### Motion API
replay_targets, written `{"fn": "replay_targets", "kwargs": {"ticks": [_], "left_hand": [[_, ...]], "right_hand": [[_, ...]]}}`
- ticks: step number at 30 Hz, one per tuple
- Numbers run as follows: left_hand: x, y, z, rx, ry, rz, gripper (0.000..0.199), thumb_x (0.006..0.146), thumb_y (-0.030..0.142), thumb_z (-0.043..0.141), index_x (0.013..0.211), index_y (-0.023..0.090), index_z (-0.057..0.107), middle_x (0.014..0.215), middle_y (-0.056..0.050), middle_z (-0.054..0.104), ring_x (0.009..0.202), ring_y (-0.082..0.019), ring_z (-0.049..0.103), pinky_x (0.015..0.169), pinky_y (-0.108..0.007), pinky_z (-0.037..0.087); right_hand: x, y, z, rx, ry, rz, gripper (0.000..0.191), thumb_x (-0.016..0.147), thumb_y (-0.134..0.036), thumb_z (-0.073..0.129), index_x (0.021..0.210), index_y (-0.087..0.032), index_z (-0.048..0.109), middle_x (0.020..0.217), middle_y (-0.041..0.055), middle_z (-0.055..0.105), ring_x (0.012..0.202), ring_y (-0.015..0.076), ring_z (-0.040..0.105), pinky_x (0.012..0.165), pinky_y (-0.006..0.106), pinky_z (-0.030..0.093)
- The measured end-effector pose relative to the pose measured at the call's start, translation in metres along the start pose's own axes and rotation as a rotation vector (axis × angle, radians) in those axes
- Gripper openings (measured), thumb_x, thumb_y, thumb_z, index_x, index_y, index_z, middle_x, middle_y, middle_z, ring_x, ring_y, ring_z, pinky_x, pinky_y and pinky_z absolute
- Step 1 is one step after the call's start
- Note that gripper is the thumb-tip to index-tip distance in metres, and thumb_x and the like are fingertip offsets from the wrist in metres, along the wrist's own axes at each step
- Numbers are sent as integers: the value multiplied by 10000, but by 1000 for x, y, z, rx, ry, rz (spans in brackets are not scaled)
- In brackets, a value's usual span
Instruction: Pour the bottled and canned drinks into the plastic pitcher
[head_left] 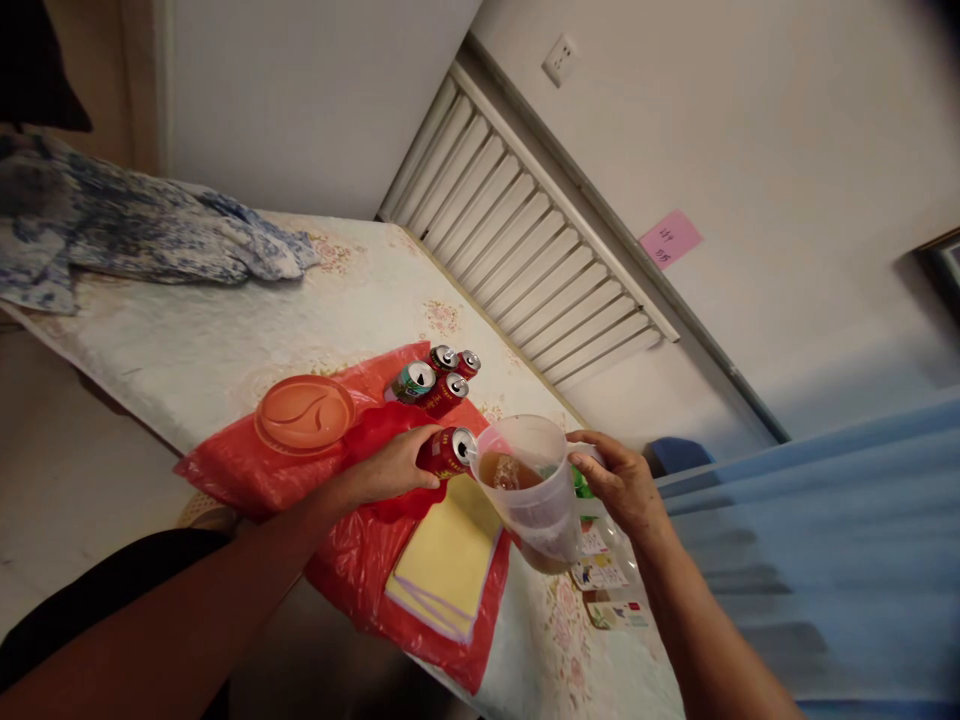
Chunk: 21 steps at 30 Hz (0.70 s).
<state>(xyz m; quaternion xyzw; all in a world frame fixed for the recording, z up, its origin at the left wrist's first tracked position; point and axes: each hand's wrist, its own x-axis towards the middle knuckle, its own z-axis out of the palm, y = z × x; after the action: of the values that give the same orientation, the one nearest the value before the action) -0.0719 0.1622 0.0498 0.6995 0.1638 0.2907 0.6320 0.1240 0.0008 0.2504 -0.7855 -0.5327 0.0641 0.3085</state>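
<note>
A red can [448, 452] with an open top is gripped by my left hand [397, 463], its rim close to the lip of a clear plastic pitcher. My right hand [619, 483] is closed on the handle of that pitcher [536, 510], which is tilted and holds brown liquid with some foam. Behind the held can, several opened cans stand grouped, among them a green one [412, 382] and a red one [448, 393]. Under my left hand lies a bright red scalloped item [375, 433]. A folded yellow cloth [450, 560] lies just below the held can.
A red plastic bag [360, 570] is spread on the floral tablecloth [360, 310]. An orange round lid [305, 413] sits on it at left. Bottles with labels [600, 572] lie behind the pitcher. Patterned fabric [165, 230] is at the far left; a radiator [525, 230] borders the table.
</note>
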Motion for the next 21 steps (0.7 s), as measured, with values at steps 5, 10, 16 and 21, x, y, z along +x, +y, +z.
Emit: {"fn": "replay_targets", "kwargs": {"ticks": [5,10,16,21], "left_hand": [[0,2,0,25,9,-13,600,607,152,691,1194,186,570,1148,-57,678,1038,-266,641,870,-337,507],[0,1,0,25,12,-3,601,610,134,688,1196,200,572,1175,-63,675,1063,-271,634,889,-345,510],[1,-4,0,41,36,15,623,605,135,689,1214,191,566,1187,-77,669,1060,-273,634,887,-345,505],[0,-2,0,42,33,2,622,610,144,692,1218,198,570,1188,-75,669,1064,-279,632,898,-358,503]], "right_hand": [[2,0,0,-24,-14,-9,337,700,-460,730,890,-182,747,596,-32,502,511,98,371,478,217,310],[3,-3,0,-27,-15,-10,350,690,-474,729,877,-179,749,533,-50,433,485,98,344,458,222,290],[4,-5,0,-19,-35,-1,361,692,-475,729,882,-169,742,527,-56,419,484,96,336,459,225,281],[5,-6,0,-23,-42,-4,368,690,-488,731,880,-173,740,531,-56,421,490,97,332,463,229,276]]}}
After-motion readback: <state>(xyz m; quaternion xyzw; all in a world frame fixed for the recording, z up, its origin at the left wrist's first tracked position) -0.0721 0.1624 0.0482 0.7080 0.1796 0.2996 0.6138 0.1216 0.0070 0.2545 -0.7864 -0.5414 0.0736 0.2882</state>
